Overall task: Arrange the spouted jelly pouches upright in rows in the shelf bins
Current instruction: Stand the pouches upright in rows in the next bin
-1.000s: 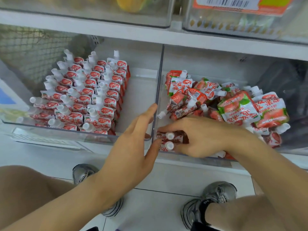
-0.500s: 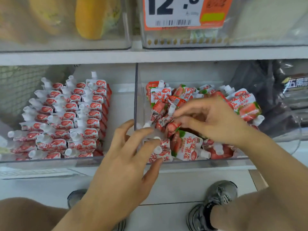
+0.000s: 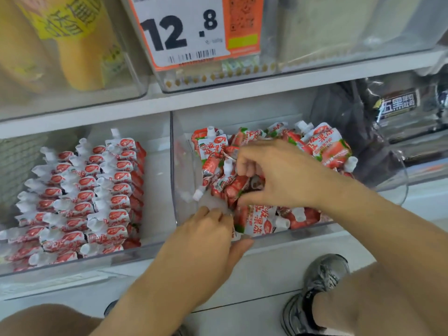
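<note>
Red pouches [image 3: 232,187] seemingly under right hand [image 3: 278,175]

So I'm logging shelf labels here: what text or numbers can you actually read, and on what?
"12.8": price tag on the upper bin.
"吸吸果冻": jelly pouch at the front of the right bin.
"五黑": dark pack at right; the rest is blurred.
Barcode digits, QR code and yellow pack lettering: unreadable.

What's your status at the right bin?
Left hand bracing front pouches. Right hand gripping pouch from jumbled pile. Left bin rowed. Nothing blocking.
</note>
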Available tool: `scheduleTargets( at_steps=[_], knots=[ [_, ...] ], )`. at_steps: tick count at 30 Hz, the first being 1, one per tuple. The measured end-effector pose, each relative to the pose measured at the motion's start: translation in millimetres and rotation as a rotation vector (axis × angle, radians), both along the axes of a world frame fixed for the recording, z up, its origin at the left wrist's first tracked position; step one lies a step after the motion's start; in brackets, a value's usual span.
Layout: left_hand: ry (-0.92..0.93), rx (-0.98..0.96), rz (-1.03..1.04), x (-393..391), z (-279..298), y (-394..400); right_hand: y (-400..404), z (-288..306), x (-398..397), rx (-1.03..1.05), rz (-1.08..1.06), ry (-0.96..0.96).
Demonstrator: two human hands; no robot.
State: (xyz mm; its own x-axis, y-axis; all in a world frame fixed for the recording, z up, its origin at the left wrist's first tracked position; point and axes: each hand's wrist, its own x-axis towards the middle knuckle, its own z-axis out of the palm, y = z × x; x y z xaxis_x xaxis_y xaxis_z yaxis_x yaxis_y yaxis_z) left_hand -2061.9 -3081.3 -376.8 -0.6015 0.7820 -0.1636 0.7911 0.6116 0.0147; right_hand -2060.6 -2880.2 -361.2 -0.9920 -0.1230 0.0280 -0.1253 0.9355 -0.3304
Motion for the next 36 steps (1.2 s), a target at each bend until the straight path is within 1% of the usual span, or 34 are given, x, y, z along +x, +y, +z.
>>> scheduleTargets(
  at_steps=[2,3,5,7,9,13,17,18,20,23,24,25,26,28,29,30,31,33,34,35,36],
  knots=[
    [0.019,-0.012,0.005,1,0,1,-9,-3,11,0.219,-0.047,-0.17],
    [0.016,-0.026,0.009,1,0,3,-15,-8,15,0.294,-0.086,-0.257],
    [0.001,-0.054,0.018,-1,0,4,-24,-16,20,0.355,-0.121,-0.288],
    [0.003,-0.062,0.019,-3,3,5,-26,-18,19,0.323,-0.134,-0.242],
    [-0.002,-0.045,0.017,-4,1,4,-19,-14,20,0.196,-0.162,-0.223],
    [-0.008,-0.022,0.024,-3,2,2,1,-6,29,-0.132,-0.214,-0.198],
    [0.02,-0.014,0.031,5,-1,3,13,10,31,-0.688,-0.323,-0.013],
    [0.022,0.002,0.045,9,-4,3,12,11,30,-0.764,-0.314,0.043],
    [0.04,0.061,0.107,18,-11,0,0,7,23,-0.832,-0.223,0.099],
    [0.082,0.147,0.187,31,-29,-5,-31,-13,12,-0.924,-0.131,0.038],
    [0.069,0.155,0.197,34,-34,-7,-38,-21,8,-0.876,-0.119,0.019],
    [0.056,0.182,0.201,36,-37,-9,-43,-30,3,-0.723,-0.09,0.023],
    [0.04,0.216,0.209,38,-38,-12,-46,-39,-3,-0.492,-0.043,0.028],
    [0.05,0.33,0.191,39,-35,-21,-53,-48,-13,-0.057,0.048,-0.028],
    [0.089,0.433,0.158,39,-31,-24,-56,-49,-19,0.078,0.088,-0.043],
    [0.145,0.55,0.127,40,-28,-28,-57,-48,-24,0.128,0.137,-0.043],
    [0.187,0.654,0.122,40,-26,-32,-55,-45,-29,0.118,0.18,-0.062],
    [0.191,0.797,0.219,36,-23,-42,-42,-34,-33,-0.054,0.17,-0.178],
    [0.141,0.834,0.313,33,-24,-47,-35,-30,-34,-0.125,0.16,-0.234],
    [0.063,0.848,0.41,28,-25,-52,-33,-28,-35,-0.136,0.157,-0.262],
    [-0.022,0.842,0.485,24,-28,-56,-33,-30,-36,-0.105,0.165,-0.254]
  ],
)
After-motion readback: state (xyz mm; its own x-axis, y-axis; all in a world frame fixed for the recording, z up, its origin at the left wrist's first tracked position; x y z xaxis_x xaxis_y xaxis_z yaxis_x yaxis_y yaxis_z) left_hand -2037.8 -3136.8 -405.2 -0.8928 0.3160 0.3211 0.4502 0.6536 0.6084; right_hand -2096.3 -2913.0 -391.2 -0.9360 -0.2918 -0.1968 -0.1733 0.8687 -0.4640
